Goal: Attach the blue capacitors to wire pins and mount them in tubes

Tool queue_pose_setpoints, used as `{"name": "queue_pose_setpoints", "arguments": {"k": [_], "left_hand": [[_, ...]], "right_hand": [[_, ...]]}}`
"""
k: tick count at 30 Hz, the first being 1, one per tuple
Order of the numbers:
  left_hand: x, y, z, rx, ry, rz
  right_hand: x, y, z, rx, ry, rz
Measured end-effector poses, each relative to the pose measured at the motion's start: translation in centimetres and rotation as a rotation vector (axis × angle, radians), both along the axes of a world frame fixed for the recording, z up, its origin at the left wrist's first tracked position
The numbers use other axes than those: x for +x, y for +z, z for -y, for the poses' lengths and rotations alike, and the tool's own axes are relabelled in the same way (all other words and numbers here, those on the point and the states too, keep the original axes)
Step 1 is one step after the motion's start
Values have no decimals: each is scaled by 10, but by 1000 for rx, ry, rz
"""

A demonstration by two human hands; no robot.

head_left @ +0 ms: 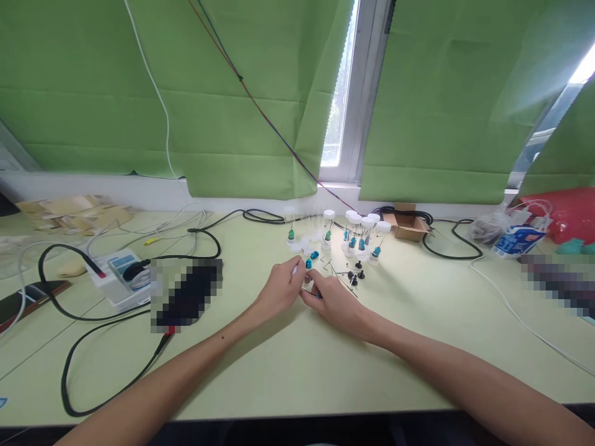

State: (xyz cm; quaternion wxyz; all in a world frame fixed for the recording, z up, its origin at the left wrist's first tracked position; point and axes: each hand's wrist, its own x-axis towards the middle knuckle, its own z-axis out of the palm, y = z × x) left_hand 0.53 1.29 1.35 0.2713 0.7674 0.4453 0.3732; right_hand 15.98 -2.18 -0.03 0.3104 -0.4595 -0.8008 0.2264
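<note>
Hands (282, 287) near tubes (379, 241), blue packet (519, 240), print illegible

Green blinds (432, 118) hanging; blue-white packet (517, 241) near red bag (574, 214).

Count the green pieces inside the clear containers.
2. One green piece is in the leftmost clear container; the other is in a white-capped container to its right. More could be hidden among the crowded containers.
</note>
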Motion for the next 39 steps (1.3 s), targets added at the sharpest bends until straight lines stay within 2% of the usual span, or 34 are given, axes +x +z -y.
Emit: {"name": "queue_pose_setpoints", "arguments": {"k": [4,9,14,18,21,24,26,28,32,35,39], "left_hand": [[1,-1,-1,-14,84,45],[0,-1,-3,-140,131,183],[1,6,2,19,168,196],[4,14,8,81,196,168],[4,20,13,135,211,155],[2,27,18,217,193,119],[0,31,19,285,191,103],[-3,33,19,330,199,93],[-5,31,15,370,208,78],[-6,28,12,399,189,57],[-5,25,11,411,176,27]], "right_hand": [[-9,2,2,69,-89,142],[-22,5,2,117,-186,243],[-23,0,-2,120,-97,-25],[-23,-1,-2,69,-3,-219],[-21,2,-1,28,77,-274],[-12,4,-4,47,157,-248],[-1,6,-12,108,151,-239],[12,6,-24,150,76,-257],[40,0,-52,273,-169,-73],[54,-5,-64,238,-170,131],[58,-5,-63,174,-118,298]]}}
